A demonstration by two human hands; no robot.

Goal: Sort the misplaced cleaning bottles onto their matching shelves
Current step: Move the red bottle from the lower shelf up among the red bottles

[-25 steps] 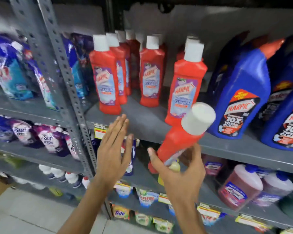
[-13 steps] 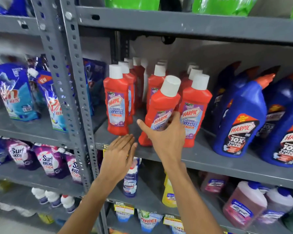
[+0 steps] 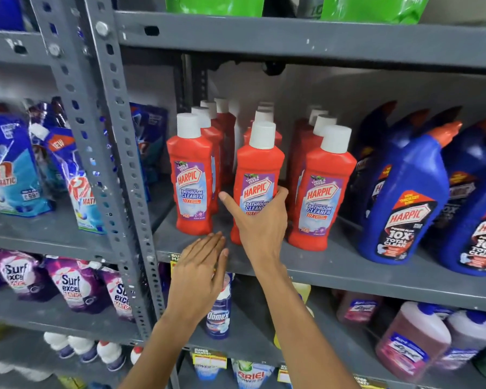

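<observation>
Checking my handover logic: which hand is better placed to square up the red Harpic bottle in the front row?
Right. The right hand already wraps the red Harpic bottle, upright on the shelf. The left hand is open and flat at the shelf edge, holding nothing.

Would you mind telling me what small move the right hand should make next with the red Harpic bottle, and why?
Probably let go. The red Harpic bottle in the right hand appears upright on the shelf, in line between two matching red bottles, so only releasing remains. The left hand is open and empty.
</observation>
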